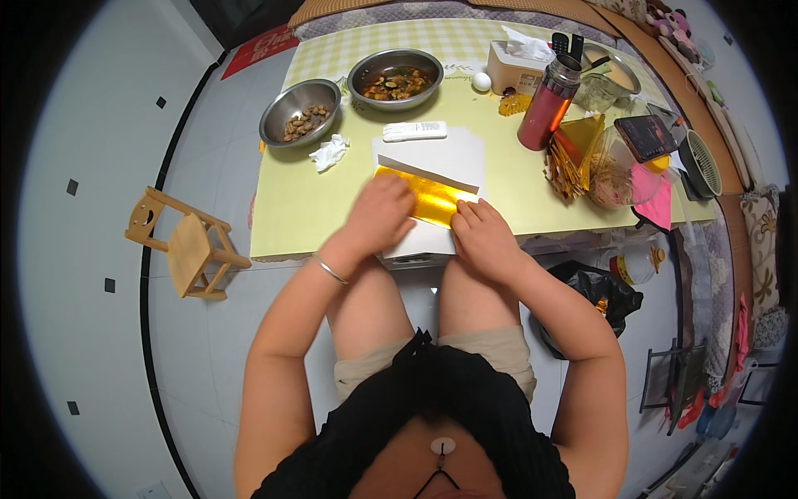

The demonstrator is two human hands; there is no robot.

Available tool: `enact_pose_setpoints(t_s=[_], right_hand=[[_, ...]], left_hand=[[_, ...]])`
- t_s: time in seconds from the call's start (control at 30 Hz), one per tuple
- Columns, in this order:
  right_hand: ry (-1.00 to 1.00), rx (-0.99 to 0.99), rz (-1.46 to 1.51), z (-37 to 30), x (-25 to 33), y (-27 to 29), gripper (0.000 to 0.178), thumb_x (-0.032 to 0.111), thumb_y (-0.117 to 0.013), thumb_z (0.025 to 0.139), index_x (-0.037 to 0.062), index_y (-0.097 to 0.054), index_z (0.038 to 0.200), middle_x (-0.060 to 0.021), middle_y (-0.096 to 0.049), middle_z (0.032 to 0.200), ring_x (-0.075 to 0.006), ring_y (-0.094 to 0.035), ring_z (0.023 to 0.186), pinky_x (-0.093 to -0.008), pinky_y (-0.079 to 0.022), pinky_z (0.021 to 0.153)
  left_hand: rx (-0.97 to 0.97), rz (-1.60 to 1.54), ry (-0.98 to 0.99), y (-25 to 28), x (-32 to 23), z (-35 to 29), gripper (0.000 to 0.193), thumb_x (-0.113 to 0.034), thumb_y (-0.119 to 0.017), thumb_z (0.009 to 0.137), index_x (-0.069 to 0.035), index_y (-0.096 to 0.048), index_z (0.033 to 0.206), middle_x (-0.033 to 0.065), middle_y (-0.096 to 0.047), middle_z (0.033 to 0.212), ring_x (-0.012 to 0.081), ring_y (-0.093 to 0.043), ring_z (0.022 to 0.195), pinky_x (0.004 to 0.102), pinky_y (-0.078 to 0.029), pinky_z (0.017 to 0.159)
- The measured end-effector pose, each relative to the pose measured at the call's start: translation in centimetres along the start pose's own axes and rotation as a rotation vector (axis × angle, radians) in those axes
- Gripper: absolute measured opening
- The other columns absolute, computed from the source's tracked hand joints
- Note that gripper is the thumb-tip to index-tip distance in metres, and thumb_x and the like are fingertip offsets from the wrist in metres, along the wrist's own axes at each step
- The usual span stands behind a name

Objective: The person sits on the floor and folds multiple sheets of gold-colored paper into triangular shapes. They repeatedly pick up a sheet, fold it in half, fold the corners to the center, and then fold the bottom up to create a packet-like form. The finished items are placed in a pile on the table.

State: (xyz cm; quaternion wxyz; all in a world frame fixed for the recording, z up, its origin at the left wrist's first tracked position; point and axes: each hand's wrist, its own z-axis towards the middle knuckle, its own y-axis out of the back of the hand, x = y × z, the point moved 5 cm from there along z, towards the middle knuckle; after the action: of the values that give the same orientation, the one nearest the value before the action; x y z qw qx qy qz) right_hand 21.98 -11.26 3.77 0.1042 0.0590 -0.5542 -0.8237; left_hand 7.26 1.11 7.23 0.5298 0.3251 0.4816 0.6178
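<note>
A sheet of shiny gold foil paper (434, 200) lies on white paper (464, 154) near the table's front edge. Along its far side runs a greyish folded strip. My left hand (381, 214), with a bangle at the wrist, is curled over the foil's left end, its fingers closed on it. At the near right corner, my right hand (486, 239) presses the sheet with bent fingers, thumb side toward the foil. The fingertips' exact grip is partly hidden. Just beyond the foil sits a white oblong case (415, 130).
Metal bowls of peanuts (306, 123) and a cooked dish (396, 81) stand at the far left, beside a crumpled tissue (330, 153). A red flask (549, 104), folded gold pieces (573, 162) and a phone (645, 138) crowd the right. A small wooden chair (189, 245) stands left.
</note>
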Motion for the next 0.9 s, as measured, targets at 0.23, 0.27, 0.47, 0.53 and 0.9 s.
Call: enact_pose_setpoints(t_s=[0.23,0.27,0.47,0.53,0.9], right_hand=[[-0.234,-0.003,0.227,2.5,-2.9,0.7,0.013,0.020,-0.068,0.087,0.0083,-0.065,0.090,-0.0144,-0.066,0.076,-0.0345,-0.065,0.074,-0.0480,-0.052,0.067],[-0.308,0.000,0.329,2.9,-3.7,1.0,0.015,0.022,-0.068,0.089,0.0080,-0.066,0.091,-0.0136,-0.067,0.080,-0.0340,-0.065,0.077,-0.0458,-0.052,0.069],[-0.399,-0.081,0.469,3.8,-5.4,-1.3,0.016,0.020,-0.069,0.088,0.0070,-0.067,0.095,-0.0111,-0.070,0.090,-0.0311,-0.066,0.089,-0.0432,-0.051,0.080],[-0.435,-0.162,0.525,3.9,-5.0,-1.4,0.018,0.017,-0.069,0.087,0.0058,-0.067,0.101,-0.0116,-0.070,0.097,-0.0320,-0.065,0.094,-0.0430,-0.050,0.083],[0.002,0.011,0.215,1.6,0.0,-2.2,0.073,0.038,-0.067,0.090,-0.0035,-0.043,0.146,-0.0240,-0.040,0.155,-0.0369,-0.034,0.147,-0.0487,-0.025,0.122]], left_hand=[[-0.284,-0.230,0.193,-3.1,-3.2,0.5,0.014,-0.013,-0.076,0.075,-0.004,-0.067,0.081,0.0130,-0.063,0.094,0.0335,-0.060,0.087,0.0441,-0.050,0.077],[-0.358,-0.262,0.239,-3.1,-3.0,0.4,0.013,-0.012,-0.076,0.075,-0.004,-0.067,0.078,0.0131,-0.063,0.093,0.0332,-0.060,0.086,0.0441,-0.050,0.077],[-0.447,-0.341,0.499,-4.4,-2.1,0.4,0.017,-0.010,-0.075,0.075,-0.001,-0.063,0.068,0.0147,-0.060,0.087,0.0325,-0.058,0.084,0.0426,-0.048,0.075],[-0.454,-0.294,0.528,-4.7,-1.8,0.5,0.019,-0.009,-0.075,0.074,-0.001,-0.061,0.065,0.0152,-0.058,0.086,0.0332,-0.057,0.083,0.0431,-0.047,0.074],[-0.461,-0.247,0.563,-5.1,-1.3,1.0,0.026,-0.009,-0.074,0.075,-0.002,-0.055,0.059,0.0170,-0.055,0.077,0.0351,-0.055,0.076,0.0450,-0.045,0.071]])
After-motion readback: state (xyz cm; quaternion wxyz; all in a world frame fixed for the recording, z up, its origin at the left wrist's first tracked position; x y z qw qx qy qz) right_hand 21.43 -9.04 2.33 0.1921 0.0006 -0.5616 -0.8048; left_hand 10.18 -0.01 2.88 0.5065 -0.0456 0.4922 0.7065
